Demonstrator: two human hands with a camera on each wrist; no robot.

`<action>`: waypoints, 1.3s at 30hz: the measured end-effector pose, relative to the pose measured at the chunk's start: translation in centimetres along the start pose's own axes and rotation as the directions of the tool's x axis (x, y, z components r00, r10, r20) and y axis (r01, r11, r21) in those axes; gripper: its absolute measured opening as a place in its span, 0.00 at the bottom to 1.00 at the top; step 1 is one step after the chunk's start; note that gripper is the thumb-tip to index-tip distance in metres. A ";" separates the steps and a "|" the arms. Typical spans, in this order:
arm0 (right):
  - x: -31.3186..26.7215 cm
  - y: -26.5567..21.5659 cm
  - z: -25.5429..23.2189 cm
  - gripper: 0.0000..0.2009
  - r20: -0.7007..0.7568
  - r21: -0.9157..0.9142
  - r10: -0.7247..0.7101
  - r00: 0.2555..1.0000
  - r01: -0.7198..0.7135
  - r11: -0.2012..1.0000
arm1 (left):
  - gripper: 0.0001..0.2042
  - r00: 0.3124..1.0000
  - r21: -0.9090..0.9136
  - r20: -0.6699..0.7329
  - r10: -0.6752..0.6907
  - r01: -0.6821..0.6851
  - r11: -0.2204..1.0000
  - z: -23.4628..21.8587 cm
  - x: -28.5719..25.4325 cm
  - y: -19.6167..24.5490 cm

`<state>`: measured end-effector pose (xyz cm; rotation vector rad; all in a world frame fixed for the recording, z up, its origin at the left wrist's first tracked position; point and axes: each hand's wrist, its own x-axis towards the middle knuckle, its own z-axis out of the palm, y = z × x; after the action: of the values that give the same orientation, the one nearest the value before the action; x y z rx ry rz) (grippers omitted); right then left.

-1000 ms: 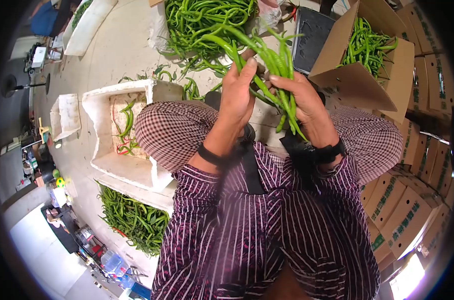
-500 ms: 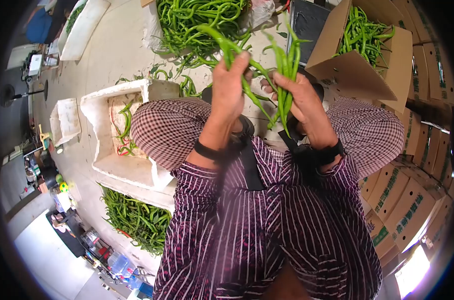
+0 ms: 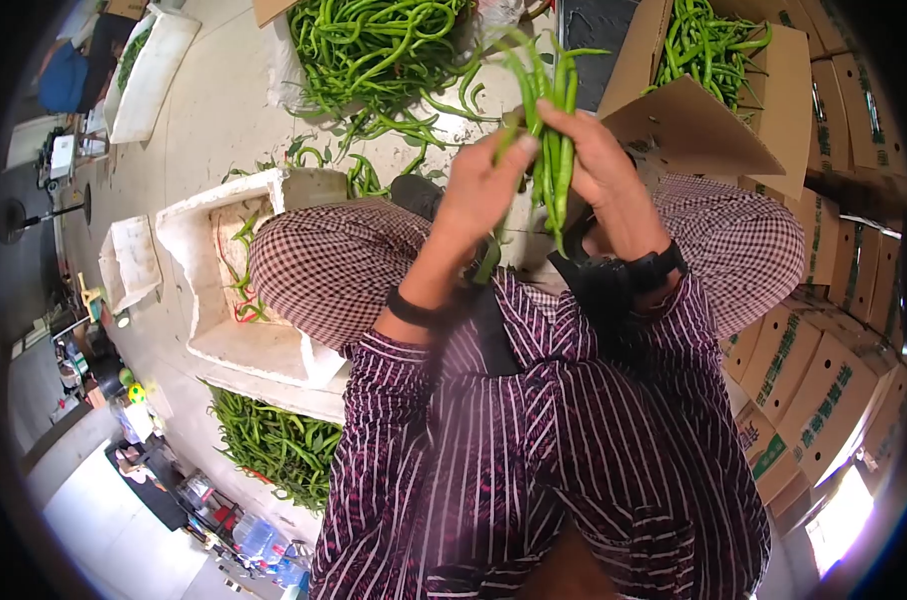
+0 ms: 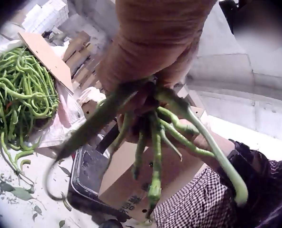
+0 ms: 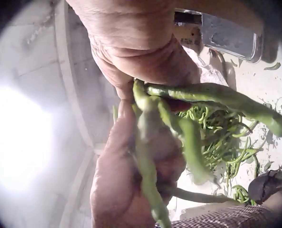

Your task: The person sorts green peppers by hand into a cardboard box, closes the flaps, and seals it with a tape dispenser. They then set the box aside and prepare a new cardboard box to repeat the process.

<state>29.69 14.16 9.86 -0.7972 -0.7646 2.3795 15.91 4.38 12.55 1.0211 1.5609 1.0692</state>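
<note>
In the head view my right hand (image 3: 609,165) grips a bunch of long green chili peppers (image 3: 556,180), thumb laid across them and tips hanging down. Close beside it, my left hand (image 3: 482,190) reaches the bunch with its thumb and fingertips. The left wrist view has chili peppers (image 4: 156,183) fanning out beneath my left hand (image 4: 157,42), two longer ones gripped at its fingers. From the right wrist, more peppers (image 5: 148,156) stick out under my right hand (image 5: 136,38), and the left hand shows behind them. The fingers' inner sides are mostly hidden.
A large heap of green chili peppers (image 3: 369,60) lies ahead on the floor. An open cardboard box (image 3: 699,135) with peppers stands at the right, near stacked cartons (image 3: 809,400). A broken white foam box (image 3: 259,350) and another pepper pile (image 3: 274,440) are at the left.
My left hand, apart from the right hand's bunch half a second ago, has come in against it with its peppers lower. The surroundings have shifted slightly left in view.
</note>
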 end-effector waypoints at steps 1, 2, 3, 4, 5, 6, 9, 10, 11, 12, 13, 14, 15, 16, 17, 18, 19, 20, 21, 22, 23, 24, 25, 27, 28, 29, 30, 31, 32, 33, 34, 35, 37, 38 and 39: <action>0.2 -0.4 -0.5 0.14 -0.022 0.079 -0.008 1.000 0.010 0.997 | 0.17 0.990 -0.286 -0.135 -0.049 0.009 0.958 0.4 -0.4 1.2; 0.4 -0.5 -1.0 0.14 -0.043 0.159 -0.013 0.999 0.020 0.987 | 0.16 0.990 -0.469 -0.037 -0.133 0.101 0.877 -1.2 0.0 0.7; 0.5 -0.7 -0.8 0.15 -0.069 0.247 -0.024 0.997 0.041 0.968 | 0.17 0.989 -0.657 -0.053 -0.139 0.071 0.751 -2.0 0.3 0.5; 0.2 -1.2 -1.1 0.15 -0.063 0.278 -0.031 0.998 0.048 0.959 | 0.18 0.987 -0.810 -0.071 -0.144 0.028 0.586 -2.7 0.7 0.2; -0.1 -1.7 -1.5 0.15 -0.044 0.267 -0.028 0.999 0.039 0.963 | 0.20 0.999 -0.905 -0.026 -0.034 -0.009 0.426 -3.5 0.8 -0.5; -0.3 -2.1 -1.6 0.15 -0.024 0.258 -0.025 0.999 0.030 0.966 | 0.20 0.999 -0.903 -0.033 -0.035 -0.015 0.429 -3.7 0.7 0.0; -1.4 -2.6 -1.4 0.16 -0.027 0.074 -0.138 0.990 0.140 0.987 | 0.20 0.991 -0.979 0.041 0.126 0.015 0.203 -4.3 0.7 0.6; -1.9 -2.8 -1.2 0.16 -0.033 0.073 -0.139 0.990 0.141 0.987 | 0.20 0.991 -0.979 0.046 0.126 0.020 0.201 -4.4 0.8 0.2; -2.3 -2.9 -0.9 0.16 -0.033 0.050 -0.103 0.994 0.105 0.993 | 0.20 0.989 -0.987 0.042 0.145 0.019 0.158 -4.4 0.9 -0.3; -2.5 -2.9 -0.6 0.16 -0.032 0.029 -0.066 0.997 0.066 0.997 | 0.19 0.986 -0.993 0.034 0.164 0.015 0.117 -4.5 0.9 -0.3; -2.5 -2.7 -0.7 0.16 0.064 0.106 -0.060 0.996 0.054 0.993 | 0.18 0.977 -0.994 0.040 0.209 0.018 0.108 -4.6 1.0 -0.3; -2.7 -2.6 -0.6 0.16 0.068 0.109 -0.062 0.996 0.055 0.993 | 0.18 0.977 -0.994 0.039 0.210 0.015 0.112 -4.6 1.0 -0.2; -3.4 -2.9 0.5 0.17 -0.003 -0.005 -0.060 0.998 0.060 0.998 | 0.18 0.987 -0.986 -0.014 0.158 -0.040 0.162 -4.4 0.9 0.1; -3.7 -2.9 1.3 0.17 -0.078 -0.120 -0.066 0.995 0.057 0.991 | 0.18 0.992 -0.973 -0.068 0.108 -0.090 0.212 -4.1 0.9 0.3; -3.4 -2.0 1.3 0.18 -0.046 -0.216 -0.113 0.992 0.101 0.971 | 0.18 0.992 -0.974 -0.063 0.108 -0.085 0.212 -3.8 0.9 0.4; -3.7 -1.5 2.4 0.21 -0.013 -0.249 -0.109 0.994 0.102 0.963 | 0.18 0.992 -0.986 -0.064 0.104 -0.079 0.148 -3.6 1.0 0.2; -3.5 -1.1 2.9 0.22 0.039 -0.362 -0.080 0.996 0.089 0.928 | 0.18 0.993 -0.994 -0.066 0.101 -0.075 0.085 -3.3 1.1 0.5; -3.3 -0.5 3.3 0.23 0.088 -0.469 -0.044 0.995 0.080 0.880 | 0.18 0.993 -0.994 -0.065 0.102 -0.073 0.085 -2.9 1.1 0.7; -3.2 0.2 4.2 0.24 0.122 -0.505 -0.080 0.989 0.132 0.853 | 0.19 0.990 -0.977 -0.137 0.016 -0.138 0.161 -2.2 0.9 1.8; -3.2 0.9 5.1 0.24 0.160 -0.539 -0.116 0.980 0.185 0.822 | 0.19 0.974 -0.950 -0.216 -0.061 -0.196 0.243 -1.8 0.9 2.4; -3.0 1.9 5.5 0.22 0.173 -0.440 -0.193 0.966 0.251 0.863 | 0.21 0.976 -0.943 -0.215 -0.031 -0.200 0.267 -1.9 0.8 2.6; -2.9 2.1 5.2 0.22 0.177 -0.438 -0.194 0.965 0.253 0.863 | 0.21 0.975 -0.941 -0.218 -0.029 -0.203 0.269 -2.1 0.6 2.9; -2.9 2.2 4.8 0.21 0.154 -0.262 -0.109 0.982 0.147 0.954 | 0.18 0.980 -0.900 -0.195 -0.035 -0.164 0.403 -2.7 0.3 3.1; -2.8 1.9 3.4 0.19 0.135 -0.029 0.049 0.990 -0.046 0.999 | 0.18 0.982 -0.701 -0.188 0.031 -0.157 0.696 -3.9 0.0 3.6; -2.9 1.4 2.9 0.19 0.134 -0.028 0.045 0.990 -0.042 0.999 | 0.18 0.982 -0.700 -0.186 0.034 -0.157 0.697 -4.8 -0.3 4.4; -3.1 0.9 2.4 0.19 0.154 0.070 0.062 0.986 -0.074 0.995 | 0.19 0.971 -0.464 -0.235 0.045 -0.152 0.873 -5.6 -0.9 5.2; -3.1 0.4 1.9 0.18 0.173 0.166 0.074 0.982 -0.103 0.981 | 0.19 0.958 -0.190 -0.277 0.073 -0.129 0.973 -6.6 -1.4 5.7; -3.1 0.0 1.5 0.19 0.208 0.212 0.061 0.976 -0.106 0.972 | 0.20 0.940 -0.069 -0.315 0.129 -0.159 0.985 -7.5 -1.9 6.0; -3.2 -0.1 1.2 0.19 0.200 0.210 0.053 0.978 -0.096 0.973 | 0.18 0.937 -0.056 -0.329 0.120 -0.146 0.988 -8.9 -2.6 6.4; -3.3 -0.3 1.3 0.20 0.210 0.243 0.016 0.978 -0.068 0.968 | 0.18 0.926 -0.034 -0.367 0.089 -0.109 0.993 -9.8 -3.5 7.8; -3.3 -0.5 1.2 0.20 0.220 0.277 -0.022 0.975 -0.041 0.960 | 0.18 0.908 0.046 -0.403 0.119 -0.109 0.993 -10.8 -4.5 9.0; -3.2 -0.5 0.9 0.22 0.234 0.304 -0.037 0.971 -0.037 0.952 | 0.18 0.887 0.126 -0.437 0.152 -0.107 0.986 -11.9 -5.5 10.2; -3.2 -1.1 0.9 0.22 0.280 0.341 -0.080 0.957 -0.021 0.940 | 0.19 0.838 0.286 -0.508 0.200 -0.055 0.957 -14.9 -7.3 11.6; -3.2 -1.3 0.8 0.22 0.321 0.384 -0.115 0.940 -0.019 0.923 | 0.19 0.833 0.358 -0.501 0.235 -0.048 0.932 -17.6 -8.1 10.7; -3.1 -1.3 0.8 0.23 0.344 0.406 -0.141 0.928 -0.012 0.914 | 0.19 0.851 0.432 -0.474 0.224 0.003 0.902 -21.0 -8.9 9.4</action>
<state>31.69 12.93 12.39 -0.1521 -0.3978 2.5317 -1.62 -4.95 27.13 1.1843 2.2685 1.1795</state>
